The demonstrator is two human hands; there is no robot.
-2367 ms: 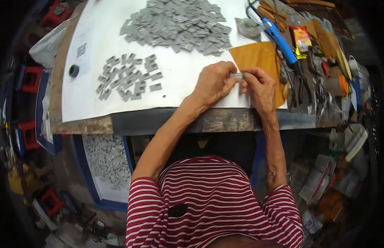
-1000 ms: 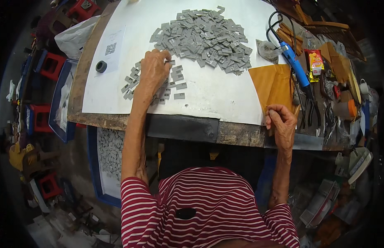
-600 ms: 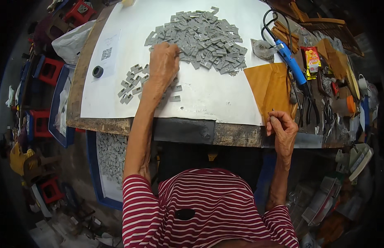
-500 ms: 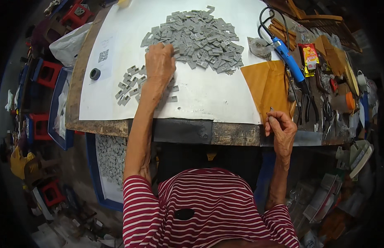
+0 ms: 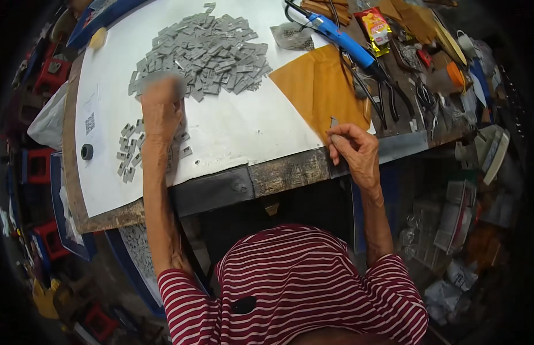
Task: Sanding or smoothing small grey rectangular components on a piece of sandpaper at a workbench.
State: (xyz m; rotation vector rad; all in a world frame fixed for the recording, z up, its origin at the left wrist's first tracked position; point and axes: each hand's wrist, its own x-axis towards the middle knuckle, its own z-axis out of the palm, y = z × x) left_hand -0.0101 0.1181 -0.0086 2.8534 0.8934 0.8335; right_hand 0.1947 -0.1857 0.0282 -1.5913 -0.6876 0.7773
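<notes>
A large heap of small flat grey rectangular pieces (image 5: 212,54) lies on a white sheet (image 5: 238,129). At the heap's near left edge is my left hand (image 5: 161,106), its fingertips smeared, so what they hold cannot be made out. Smaller grey pieces (image 5: 129,144), each with a dark slot, lie loosely spread beside my left forearm. My right hand (image 5: 356,150) is closed in a pinch by the table's front edge, over the corner of a brown paper envelope (image 5: 321,83). A small thin grey piece (image 5: 334,122) sticks up from its fingertips.
A blue-handled corded tool (image 5: 341,40), pliers (image 5: 396,95), a clear bag of small parts (image 5: 292,37) and a red-yellow packet (image 5: 374,29) crowd the right. A black ring (image 5: 87,152) sits at the left. Below the table stands a blue tray (image 5: 126,259) of grey pieces.
The view has turned, shifting the table leftward and tilting its edge. My left hand stays at the heap's near left edge, its fingers now blurred. My right hand still pinches the small grey piece.
</notes>
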